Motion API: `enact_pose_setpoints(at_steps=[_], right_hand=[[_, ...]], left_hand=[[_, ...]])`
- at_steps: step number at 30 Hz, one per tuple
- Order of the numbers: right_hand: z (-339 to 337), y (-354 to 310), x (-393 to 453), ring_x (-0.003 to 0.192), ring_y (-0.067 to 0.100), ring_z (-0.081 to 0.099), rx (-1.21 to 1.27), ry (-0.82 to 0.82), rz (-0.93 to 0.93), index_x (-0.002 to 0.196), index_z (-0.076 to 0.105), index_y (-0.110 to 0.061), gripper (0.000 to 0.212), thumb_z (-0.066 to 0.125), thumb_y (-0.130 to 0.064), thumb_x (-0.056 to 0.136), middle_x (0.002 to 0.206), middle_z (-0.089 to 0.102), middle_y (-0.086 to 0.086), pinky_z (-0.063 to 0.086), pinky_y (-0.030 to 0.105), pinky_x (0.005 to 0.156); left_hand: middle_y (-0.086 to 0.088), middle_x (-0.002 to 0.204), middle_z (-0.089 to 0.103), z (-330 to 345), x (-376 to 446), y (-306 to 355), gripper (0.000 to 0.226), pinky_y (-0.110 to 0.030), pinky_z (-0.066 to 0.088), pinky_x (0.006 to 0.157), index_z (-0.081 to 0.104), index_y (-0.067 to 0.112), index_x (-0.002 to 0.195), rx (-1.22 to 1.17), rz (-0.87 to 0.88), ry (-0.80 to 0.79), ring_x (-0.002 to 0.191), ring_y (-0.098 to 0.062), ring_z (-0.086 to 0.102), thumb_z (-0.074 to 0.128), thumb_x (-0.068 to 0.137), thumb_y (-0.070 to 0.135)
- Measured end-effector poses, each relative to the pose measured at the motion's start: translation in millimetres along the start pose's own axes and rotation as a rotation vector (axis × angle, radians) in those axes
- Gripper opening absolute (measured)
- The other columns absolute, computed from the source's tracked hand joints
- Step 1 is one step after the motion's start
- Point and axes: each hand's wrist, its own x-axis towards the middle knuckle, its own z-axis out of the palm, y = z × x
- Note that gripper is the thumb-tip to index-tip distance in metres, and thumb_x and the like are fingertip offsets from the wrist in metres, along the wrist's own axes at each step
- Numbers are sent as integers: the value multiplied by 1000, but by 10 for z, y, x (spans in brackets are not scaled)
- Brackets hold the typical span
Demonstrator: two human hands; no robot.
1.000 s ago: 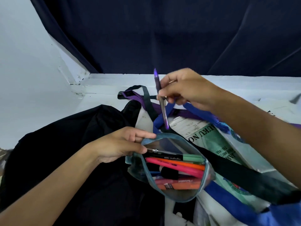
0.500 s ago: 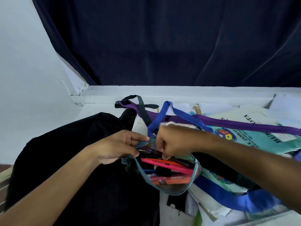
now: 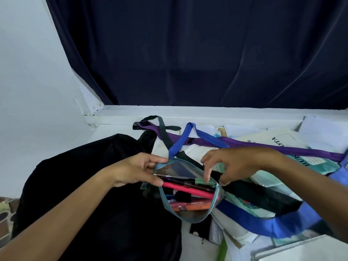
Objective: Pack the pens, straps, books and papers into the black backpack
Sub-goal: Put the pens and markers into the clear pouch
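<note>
A clear pencil pouch (image 3: 190, 215) with a blue rim sits open at the centre, holding several pens and markers (image 3: 188, 189). My left hand (image 3: 139, 170) pinches the pouch's left rim. My right hand (image 3: 233, 164) hovers over the pouch's right side with fingers spread and relaxed, holding nothing. The black backpack (image 3: 90, 194) lies to the left, partly under my left arm. Purple (image 3: 263, 146), blue (image 3: 197, 134) and black (image 3: 263, 196) straps lie across books and papers (image 3: 273, 140) on the right.
The white ledge (image 3: 188, 113) runs along the back under a dark blue curtain (image 3: 188, 53). A white wall (image 3: 28, 72) stands at the left. More papers (image 3: 235, 236) lie at the front right under a wide blue strap (image 3: 263, 221).
My right hand carried a purple pen down into the pouch, let it go and has lifted away with fingers spread. My left hand kept its hold on the rim.
</note>
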Motion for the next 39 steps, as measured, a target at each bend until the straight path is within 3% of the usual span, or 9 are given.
enact_pose_setpoints(at_steps=[4, 6, 10, 16, 20, 24, 29, 34, 39], right_hand=[[222, 223, -34, 116, -5, 45, 52, 100, 8, 98, 60, -52, 34, 78, -33, 76, 126, 47, -26, 46, 33, 97], [295, 262, -38, 111, -3, 49, 50, 153, -4, 95, 59, -47, 34, 81, -37, 71, 117, 52, -23, 48, 38, 95], [386, 240, -67, 99, 1, 51, -7, 223, -22, 91, 55, -37, 39, 82, -48, 66, 103, 55, -17, 49, 37, 87], [490, 256, -90, 83, 1, 47, -133, 317, -71, 79, 54, -26, 41, 76, -59, 68, 87, 53, -14, 40, 25, 69], [482, 383, -76, 79, 2, 52, -40, 300, -38, 77, 56, -24, 38, 77, -54, 70, 84, 56, -12, 48, 32, 70], [413, 468, -111, 81, 12, 59, 27, 325, -13, 75, 55, -30, 30, 77, -51, 72, 81, 62, -7, 51, 41, 73], [328, 559, -193, 70, 13, 56, 125, 415, -35, 68, 56, -17, 28, 78, -28, 80, 71, 59, 2, 47, 38, 68], [362, 665, -345, 64, 1, 55, 229, 462, -50, 70, 66, -23, 17, 74, -22, 85, 66, 63, -12, 46, 29, 64], [398, 683, -546, 58, 5, 53, 439, 478, -113, 72, 69, -16, 13, 75, -14, 84, 60, 62, -4, 42, 22, 59]], left_hand=[[2, 124, 67, -18, -20, 16, 80, -27, 54, 88, 49, 21, 137, 135, -8, -11, 114, -13, 64, 81, 69, -6], [7, 122, 67, -11, -40, 46, 67, -23, 55, 81, 59, 23, 127, 249, 20, 5, 114, -8, 63, 82, 70, -3], [5, 108, 70, -9, -122, 63, 28, -22, 53, 70, 74, 26, 87, 388, 95, 70, 96, -4, 68, 85, 71, 7], [-1, 98, 67, 13, -212, 82, 30, -26, 55, 66, 65, 26, 63, 532, 146, 119, 74, -5, 67, 90, 63, 9], [-8, 91, 66, -31, -270, 60, 33, -28, 56, 66, 62, 30, 60, 599, 154, 117, 71, -20, 70, 89, 66, 13], [2, 79, 68, -90, -260, 100, 31, -25, 53, 69, 63, 36, 61, 732, 201, 149, 73, -15, 66, 87, 69, 18], [5, 65, 68, -101, -264, 175, 28, -15, 47, 65, 68, 29, 66, 705, 231, 197, 63, -6, 64, 83, 75, 7], [-2, 60, 64, -44, -301, 168, 25, -16, 44, 59, 68, 23, 67, 627, 279, 231, 57, -6, 56, 80, 77, 3], [-5, 56, 57, 15, -331, 232, 22, -15, 38, 56, 67, 21, 67, 537, 280, 233, 54, -5, 47, 80, 77, 5]])
